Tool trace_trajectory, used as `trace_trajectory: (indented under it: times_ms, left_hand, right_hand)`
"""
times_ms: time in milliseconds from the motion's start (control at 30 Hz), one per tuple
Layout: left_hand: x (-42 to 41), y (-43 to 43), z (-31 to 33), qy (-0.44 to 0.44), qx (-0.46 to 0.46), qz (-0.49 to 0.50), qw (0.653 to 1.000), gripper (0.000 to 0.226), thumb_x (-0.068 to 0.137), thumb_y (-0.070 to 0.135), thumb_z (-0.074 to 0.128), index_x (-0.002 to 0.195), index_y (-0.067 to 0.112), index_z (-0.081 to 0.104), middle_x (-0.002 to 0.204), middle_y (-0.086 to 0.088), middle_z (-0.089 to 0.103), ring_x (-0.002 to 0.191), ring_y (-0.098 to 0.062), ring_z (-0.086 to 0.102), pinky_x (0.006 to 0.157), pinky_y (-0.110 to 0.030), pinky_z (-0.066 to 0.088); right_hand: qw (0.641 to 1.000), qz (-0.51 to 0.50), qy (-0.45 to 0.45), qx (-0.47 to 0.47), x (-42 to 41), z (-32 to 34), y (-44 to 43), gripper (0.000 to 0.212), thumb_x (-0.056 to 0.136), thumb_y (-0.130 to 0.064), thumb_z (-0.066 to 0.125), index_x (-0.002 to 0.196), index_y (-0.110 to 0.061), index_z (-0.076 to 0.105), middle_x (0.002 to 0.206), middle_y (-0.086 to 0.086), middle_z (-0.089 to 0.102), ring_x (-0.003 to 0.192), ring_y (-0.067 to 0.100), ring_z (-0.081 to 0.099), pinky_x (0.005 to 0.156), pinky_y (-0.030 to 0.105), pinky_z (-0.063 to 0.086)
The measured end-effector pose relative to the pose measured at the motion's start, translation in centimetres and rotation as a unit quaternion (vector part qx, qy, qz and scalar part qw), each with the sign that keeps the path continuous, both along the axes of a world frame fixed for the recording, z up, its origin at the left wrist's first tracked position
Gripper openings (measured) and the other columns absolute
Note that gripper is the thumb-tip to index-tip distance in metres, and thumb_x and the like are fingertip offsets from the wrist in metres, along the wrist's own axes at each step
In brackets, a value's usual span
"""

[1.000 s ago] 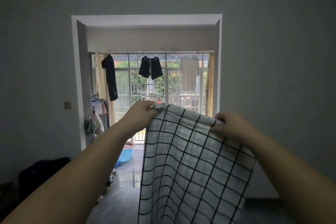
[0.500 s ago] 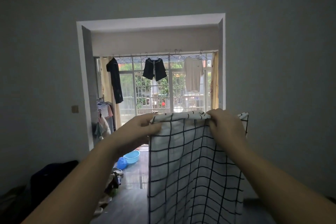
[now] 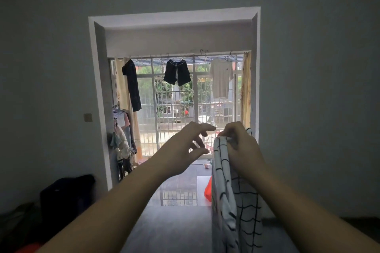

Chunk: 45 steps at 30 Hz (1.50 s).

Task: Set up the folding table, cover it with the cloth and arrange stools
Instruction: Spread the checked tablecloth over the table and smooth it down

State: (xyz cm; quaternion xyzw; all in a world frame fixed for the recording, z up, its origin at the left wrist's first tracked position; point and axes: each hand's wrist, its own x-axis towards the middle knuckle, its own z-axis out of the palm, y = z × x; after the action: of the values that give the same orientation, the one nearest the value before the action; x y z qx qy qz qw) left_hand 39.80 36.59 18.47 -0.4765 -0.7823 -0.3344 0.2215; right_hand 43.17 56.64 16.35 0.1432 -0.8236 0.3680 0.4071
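The white cloth with a black grid (image 3: 236, 201) hangs bunched in a narrow column at the right of centre, running down out of the frame. My right hand (image 3: 240, 146) is shut on its gathered top edge at chest height. My left hand (image 3: 189, 146) hovers just left of the cloth with fingers spread, holding nothing and a small gap away from the fabric. No folding table or stools are in view.
Ahead is a doorway (image 3: 174, 18) onto a balcony with barred windows and hanging clothes (image 3: 176, 72). An orange object (image 3: 208, 190) lies on the shiny floor behind the cloth. A dark bag (image 3: 63, 193) sits low left, with clothes on a rack (image 3: 121, 135) beside the doorway.
My left hand has let go of the cloth's top edge and opened. The spread cloth has collapsed into a narrow bunch hanging from my right hand, which shifted right.
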Motion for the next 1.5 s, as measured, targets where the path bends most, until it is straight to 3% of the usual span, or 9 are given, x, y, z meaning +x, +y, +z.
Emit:
trace_trajectory:
  times_ms: [367, 500, 600, 800, 933, 1033, 1233, 1400, 1500]
  left_hand:
    - [-1.5, -0.1, -3.1, 0.204, 0.011, 0.026, 0.979, 0.011, 0.090, 0.026, 0.056, 0.097, 0.033, 0.053, 0.105, 0.016, 0.047, 0.078, -0.015, 0.055, 0.061, -0.037, 0.051]
    - [-1.6, -1.0, -4.2, 0.161, 0.065, 0.027, 0.984, 0.019, 0.086, 0.015, 0.060, 0.088, 0.031, 0.051, 0.098, 0.014, 0.053, 0.082, -0.012, 0.057, 0.067, -0.037, 0.052]
    - [-1.6, -1.9, -5.1, 0.118, 0.109, 0.027, 0.987, 0.028, 0.081, 0.007, 0.068, 0.083, 0.031, 0.053, 0.095, 0.018, 0.055, 0.085, -0.001, 0.056, 0.074, -0.018, 0.047]
    - [-1.8, -4.2, -6.3, 0.097, 0.195, 0.043, 0.975, 0.031, 0.080, -0.001, 0.073, 0.079, 0.025, 0.056, 0.087, 0.016, 0.056, 0.080, -0.003, 0.055, 0.072, -0.016, 0.045]
    - [-2.6, -6.6, -6.9, 0.181, 0.141, 0.066, 0.971, 0.025, 0.079, -0.006, 0.070, 0.080, 0.015, 0.057, 0.117, 0.009, 0.057, 0.113, -0.015, 0.054, 0.096, -0.028, 0.044]
    - [-2.9, -8.7, -7.7, 0.106, 0.067, 0.064, 0.990, 0.027, 0.086, -0.003, 0.066, 0.107, 0.014, 0.067, 0.135, 0.013, 0.055, 0.133, -0.002, 0.040, 0.110, -0.016, 0.030]
    - [-3.4, -13.3, -8.9, 0.023, -0.010, 0.136, 0.990, 0.013, 0.086, 0.001, 0.063, 0.095, 0.010, 0.063, 0.095, -0.002, 0.061, 0.088, -0.015, 0.051, 0.080, -0.038, 0.048]
    - [-4.6, -18.2, -8.4, -0.057, -0.025, 0.217, 0.974, 0.015, 0.094, 0.013, 0.056, 0.106, 0.019, 0.051, 0.099, -0.002, 0.055, 0.086, -0.019, 0.054, 0.075, -0.038, 0.050]
    - [-6.2, -21.1, -8.0, -0.042, -0.057, 0.242, 0.968, 0.016, 0.094, 0.010, 0.053, 0.104, 0.022, 0.054, 0.101, 0.001, 0.056, 0.090, -0.020, 0.054, 0.077, -0.037, 0.046]
  right_hand:
    - [0.997, 0.072, 0.008, -0.001, 0.0, -1.8, -2.3, 0.017, 0.080, -0.036, 0.069, 0.085, -0.050, 0.059, 0.089, -0.016, 0.062, 0.089, 0.004, 0.059, 0.073, 0.013, 0.044]
    - [0.994, 0.055, 0.090, 0.010, -1.0, -3.3, -3.2, 0.044, 0.076, -0.004, 0.076, 0.085, -0.041, 0.055, 0.107, -0.017, 0.061, 0.109, 0.004, 0.054, 0.085, 0.012, 0.041]
    - [0.989, 0.029, 0.142, 0.014, -1.6, -4.5, -4.4, 0.046, 0.072, 0.011, 0.076, 0.078, -0.027, 0.051, 0.098, -0.008, 0.057, 0.101, 0.021, 0.053, 0.084, 0.027, 0.042]
    - [0.977, 0.043, 0.208, -0.032, -2.0, -5.5, -6.2, 0.019, 0.082, -0.010, 0.067, 0.072, -0.016, 0.052, 0.078, -0.003, 0.049, 0.077, 0.019, 0.046, 0.071, 0.031, 0.037]
    - [0.987, 0.076, 0.128, -0.059, -2.0, -6.3, -7.5, 0.014, 0.083, -0.023, 0.064, 0.086, -0.035, 0.057, 0.103, -0.020, 0.059, 0.095, 0.023, 0.058, 0.080, 0.034, 0.046]
    - [0.996, 0.074, 0.008, -0.045, -1.1, -7.2, -8.4, 0.027, 0.086, -0.028, 0.060, 0.093, -0.054, 0.054, 0.101, -0.008, 0.063, 0.099, 0.016, 0.059, 0.081, 0.029, 0.049]
    - [0.998, -0.021, -0.049, 0.013, -1.3, -8.3, -9.3, 0.011, 0.094, -0.010, 0.056, 0.100, -0.019, 0.053, 0.085, 0.000, 0.059, 0.080, 0.019, 0.058, 0.065, 0.028, 0.045]
    - [0.993, -0.085, -0.069, 0.038, -2.2, -8.0, -8.2, 0.026, 0.095, -0.005, 0.051, 0.098, -0.030, 0.043, 0.083, -0.007, 0.054, 0.074, 0.017, 0.056, 0.062, 0.039, 0.050]
    - [0.990, -0.091, -0.094, 0.049, -3.3, -7.6, -6.6, 0.030, 0.098, -0.015, 0.053, 0.114, -0.041, 0.048, 0.103, -0.009, 0.059, 0.091, 0.019, 0.061, 0.079, 0.041, 0.053]
